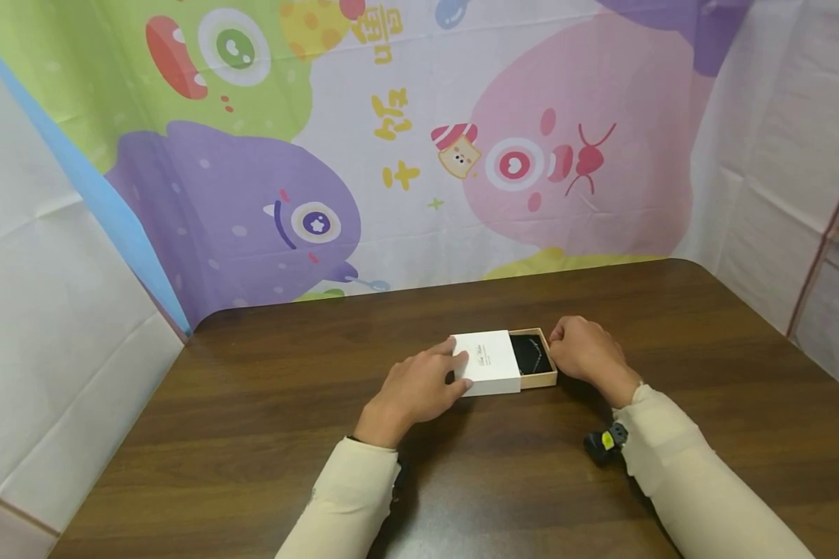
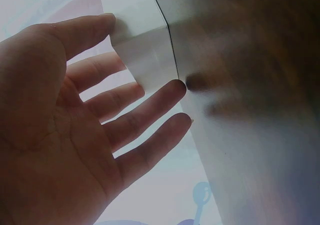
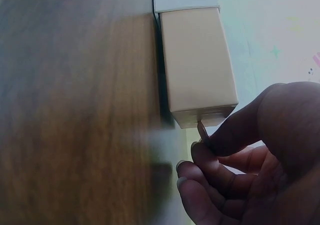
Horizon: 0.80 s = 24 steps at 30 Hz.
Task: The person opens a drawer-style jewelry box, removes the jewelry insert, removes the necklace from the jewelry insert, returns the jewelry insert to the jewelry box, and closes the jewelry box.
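A white jewelry box sleeve (image 1: 485,362) with small printed lettering lies on the table. Out of its right end sticks a tan drawer (image 1: 539,380), partly pulled out. Inside the drawer is a black insert (image 1: 526,355) with a thin silvery chain (image 1: 537,349) across it. My left hand (image 1: 419,382) holds the sleeve's left end, thumb at the near side and fingers spread. At the drawer's right end my right hand (image 1: 587,349) pinches a small pull tab (image 3: 202,131) between thumb and forefinger. The part of the drawer within the sleeve is hidden.
The brown wooden table (image 1: 252,435) runs back to a hanging cloth (image 1: 419,233) printed with cartoon monsters. Pale panels (image 1: 49,256) stand at both sides. A small dark wrist device (image 1: 604,444) sits at the right sleeve cuff.
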Available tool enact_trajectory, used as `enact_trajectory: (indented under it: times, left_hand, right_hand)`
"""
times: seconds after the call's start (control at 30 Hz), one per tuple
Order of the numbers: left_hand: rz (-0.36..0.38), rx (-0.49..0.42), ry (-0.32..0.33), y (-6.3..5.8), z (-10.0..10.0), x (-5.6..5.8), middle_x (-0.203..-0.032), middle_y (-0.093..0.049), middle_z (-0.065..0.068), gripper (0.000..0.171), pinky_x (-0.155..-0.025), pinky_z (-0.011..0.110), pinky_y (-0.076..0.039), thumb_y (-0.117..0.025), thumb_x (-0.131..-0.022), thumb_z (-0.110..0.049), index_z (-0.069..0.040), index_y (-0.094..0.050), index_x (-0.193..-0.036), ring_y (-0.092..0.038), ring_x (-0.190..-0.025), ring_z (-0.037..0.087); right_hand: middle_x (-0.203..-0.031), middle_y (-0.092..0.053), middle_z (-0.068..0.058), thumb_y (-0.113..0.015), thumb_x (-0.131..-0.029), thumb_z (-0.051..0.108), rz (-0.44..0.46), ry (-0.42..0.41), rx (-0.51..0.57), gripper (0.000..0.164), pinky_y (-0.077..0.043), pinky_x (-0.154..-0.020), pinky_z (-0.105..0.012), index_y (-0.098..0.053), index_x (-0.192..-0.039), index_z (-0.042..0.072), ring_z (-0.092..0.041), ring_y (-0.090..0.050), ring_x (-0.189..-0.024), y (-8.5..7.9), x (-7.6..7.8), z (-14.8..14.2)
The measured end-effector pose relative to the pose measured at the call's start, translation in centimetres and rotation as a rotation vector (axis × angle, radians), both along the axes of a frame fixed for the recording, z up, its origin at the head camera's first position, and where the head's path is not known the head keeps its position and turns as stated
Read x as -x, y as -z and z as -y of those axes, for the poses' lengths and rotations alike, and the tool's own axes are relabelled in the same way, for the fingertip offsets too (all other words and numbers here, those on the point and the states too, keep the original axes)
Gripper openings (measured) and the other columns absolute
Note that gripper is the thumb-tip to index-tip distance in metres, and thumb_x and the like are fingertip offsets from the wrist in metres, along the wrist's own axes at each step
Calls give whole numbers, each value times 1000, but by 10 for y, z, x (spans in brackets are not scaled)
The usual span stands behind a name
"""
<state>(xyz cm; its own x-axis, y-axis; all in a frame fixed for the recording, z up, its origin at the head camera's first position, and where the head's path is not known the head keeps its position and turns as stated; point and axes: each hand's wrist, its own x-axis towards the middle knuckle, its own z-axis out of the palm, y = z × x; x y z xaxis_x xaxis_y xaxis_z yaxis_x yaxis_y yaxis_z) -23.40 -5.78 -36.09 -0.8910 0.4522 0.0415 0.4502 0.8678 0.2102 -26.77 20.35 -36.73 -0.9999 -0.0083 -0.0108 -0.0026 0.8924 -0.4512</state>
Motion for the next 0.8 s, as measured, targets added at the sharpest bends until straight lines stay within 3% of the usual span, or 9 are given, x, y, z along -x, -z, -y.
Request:
enact_trajectory:
  times: [0.43, 0.8]
  left_hand:
    - [-3, 1, 0, -1, 0, 1, -147, -34, 2, 50, -92, 48, -40, -56, -90, -43, -25, -49, -135, -43, -126, 24]
    - [-1, -4, 1, 0, 0, -1, -147, -34, 2, 50, -92, 48, -41, -57, -89, -42, -23, -50, -135, -44, -126, 23]
  right_hand:
    - [-94, -61, -8, -50, -83, 15, -12, 2, -1, 14, -41, -60, -42, -62, -88, 9, -27, -54, -79, 0, 2, -1]
    - [-95, -59, -10, -49, -84, 15, 17, 13, 4, 18, -40, -62, -43, -60, -95, 7, -28, -53, -80, 1, 0, -1]
